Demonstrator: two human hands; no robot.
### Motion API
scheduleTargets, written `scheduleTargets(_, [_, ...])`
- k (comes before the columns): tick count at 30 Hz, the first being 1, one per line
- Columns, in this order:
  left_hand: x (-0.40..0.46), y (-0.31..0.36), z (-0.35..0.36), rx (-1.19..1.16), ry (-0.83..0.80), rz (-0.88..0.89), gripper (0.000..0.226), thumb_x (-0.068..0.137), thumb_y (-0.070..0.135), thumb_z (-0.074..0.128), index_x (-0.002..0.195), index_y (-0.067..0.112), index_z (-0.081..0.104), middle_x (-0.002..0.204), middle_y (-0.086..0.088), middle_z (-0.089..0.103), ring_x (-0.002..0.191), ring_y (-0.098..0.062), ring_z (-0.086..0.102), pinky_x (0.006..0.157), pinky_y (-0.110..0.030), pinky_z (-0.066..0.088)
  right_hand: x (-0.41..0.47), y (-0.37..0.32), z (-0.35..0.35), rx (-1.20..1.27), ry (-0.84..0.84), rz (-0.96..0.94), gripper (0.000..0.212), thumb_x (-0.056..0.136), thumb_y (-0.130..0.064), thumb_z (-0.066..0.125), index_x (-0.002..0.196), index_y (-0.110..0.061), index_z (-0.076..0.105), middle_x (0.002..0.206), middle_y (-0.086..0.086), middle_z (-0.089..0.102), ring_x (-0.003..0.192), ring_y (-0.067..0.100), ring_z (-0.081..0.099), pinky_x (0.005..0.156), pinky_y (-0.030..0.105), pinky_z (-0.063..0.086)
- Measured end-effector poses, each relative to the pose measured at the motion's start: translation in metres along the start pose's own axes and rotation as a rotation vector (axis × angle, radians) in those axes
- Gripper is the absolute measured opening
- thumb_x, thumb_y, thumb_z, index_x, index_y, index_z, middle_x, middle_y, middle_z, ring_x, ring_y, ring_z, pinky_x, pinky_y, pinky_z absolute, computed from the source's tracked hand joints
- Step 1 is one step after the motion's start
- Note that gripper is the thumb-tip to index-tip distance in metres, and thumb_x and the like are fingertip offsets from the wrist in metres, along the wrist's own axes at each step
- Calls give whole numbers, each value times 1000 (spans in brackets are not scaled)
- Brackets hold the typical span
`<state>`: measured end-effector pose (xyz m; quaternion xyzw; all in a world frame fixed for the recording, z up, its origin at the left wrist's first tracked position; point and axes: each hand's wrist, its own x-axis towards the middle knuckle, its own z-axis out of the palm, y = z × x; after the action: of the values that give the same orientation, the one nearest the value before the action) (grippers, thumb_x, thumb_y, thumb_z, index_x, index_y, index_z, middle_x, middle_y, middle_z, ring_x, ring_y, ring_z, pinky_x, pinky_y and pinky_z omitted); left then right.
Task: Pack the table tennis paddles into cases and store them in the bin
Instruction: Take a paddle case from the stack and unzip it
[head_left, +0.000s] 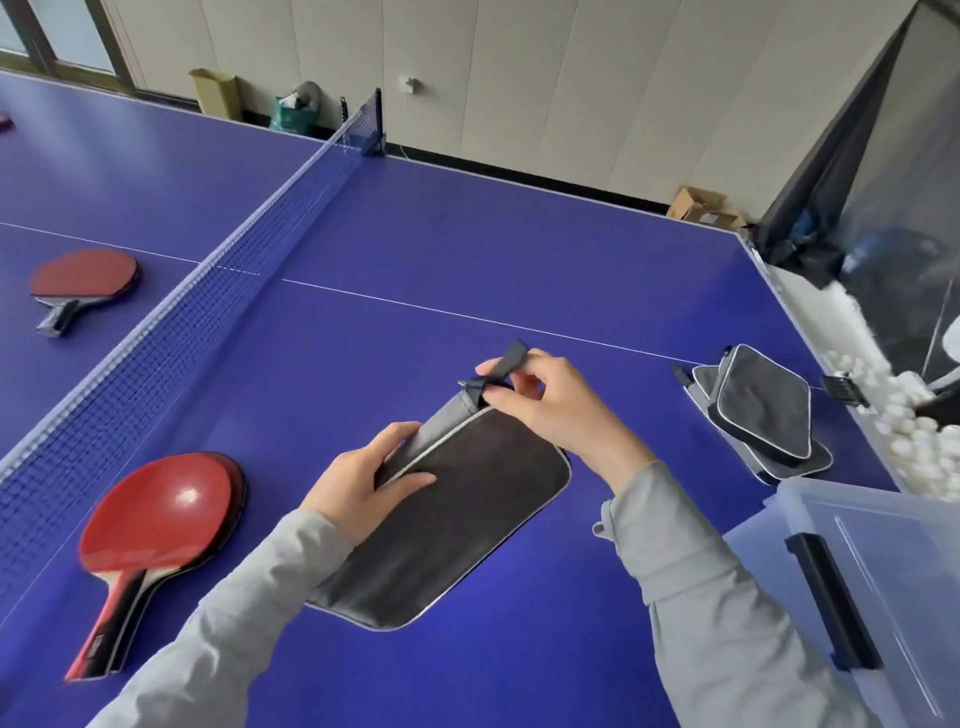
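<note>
While the left hand (363, 480) clamps the dark case (457, 512) steady on the worktop (467, 249), the right hand (550, 402) pinches its zipper pull (511, 358); a red paddle (156, 525) lies left of the case, the bin (857, 587) right.

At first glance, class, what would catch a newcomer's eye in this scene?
In the middle, the left hand holds a dark paddle case while the right hand pinches its zipper pull. A red paddle lies at near left on the blue table, and a clear bin sits at lower right.
</note>
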<state>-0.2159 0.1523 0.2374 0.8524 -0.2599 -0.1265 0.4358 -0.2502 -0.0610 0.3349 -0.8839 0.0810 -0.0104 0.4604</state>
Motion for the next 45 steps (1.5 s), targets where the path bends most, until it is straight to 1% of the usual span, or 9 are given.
scheduleTargets(6, [3, 0, -16, 208, -125, 85, 60, 63, 84, 34, 112, 49, 34, 84, 15, 64, 80, -12, 61, 79, -35, 51, 10, -10, 1, -167, -210, -23, 6, 81, -29, 67, 80, -24, 67, 73, -3, 53, 66, 8, 47, 69, 28, 43])
scheduleTargets(11, [7, -3, -17, 214, -92, 91, 59, 62, 80, 33, 113, 50, 31, 90, 13, 66, 83, -15, 62, 81, -34, 51, 8, -4, -5, -125, -66, -41, 12, 81, -17, 66, 74, -19, 57, 68, -9, 57, 63, 7, 50, 65, 21, 42])
scheduleTargets(15, [8, -1, -16, 181, -91, 127, 75, 56, 96, 23, 114, 50, 31, 87, 12, 68, 79, -14, 63, 79, -32, 51, 3, 2, -12, -39, 5, -56, 12, 76, -5, 68, 74, -15, 61, 66, -11, 61, 64, 2, 57, 66, 18, 46])
scheduleTargets(23, [9, -1, -25, 193, -49, 134, 74, 58, 95, 24, 115, 49, 35, 83, 14, 67, 73, -11, 63, 76, -31, 52, 0, 27, -22, -19, 67, 5, 6, 79, -17, 74, 77, -16, 68, 73, -4, 68, 69, 6, 62, 65, 21, 49])
scheduleTargets(26, [6, -3, -33, 78, 10, 135, 58, 61, 89, 40, 108, 54, 43, 83, 13, 67, 74, -9, 64, 74, -22, 51, -4, 37, -25, 27, 106, 65, 9, 80, -21, 73, 78, -14, 68, 69, -3, 66, 60, 5, 54, 60, 21, 44])
scheduleTargets(29, [2, 5, -37, -221, 93, 66, 30, 67, 56, 67, 94, 59, 54, 85, 16, 69, 74, -1, 64, 71, -14, 50, -8, 44, -27, 92, 147, 116, 9, 82, -18, 71, 78, -11, 67, 66, -3, 63, 54, 5, 49, 59, 22, 44])
scheduleTargets(31, [-1, 9, -40, -418, 146, 4, 24, 72, 34, 67, 89, 51, 61, 76, 12, 71, 66, 2, 63, 66, -14, 51, -12, 48, -29, 138, 185, 135, 8, 83, -17, 69, 77, -13, 67, 66, 0, 62, 54, 8, 49, 59, 22, 44])
scheduleTargets(35, [-6, 11, -44, -596, 240, -82, 19, 87, 13, 63, 98, 28, 61, 68, 5, 72, 61, -5, 66, 57, -18, 54, -20, 57, -32, 216, 209, 152, 10, 85, -17, 67, 79, -9, 66, 60, 0, 57, 54, 13, 46, 60, 23, 43])
scheduleTargets(45, [-9, 16, -39, -724, 392, -295, 14, 90, 24, 60, 103, 22, 62, 64, 4, 70, 56, -6, 66, 55, -19, 55, -36, 59, -6, 95, 208, 52, 8, 84, -10, 66, 76, -14, 67, 64, 0, 67, 56, 13, 60, 58, 28, 53])
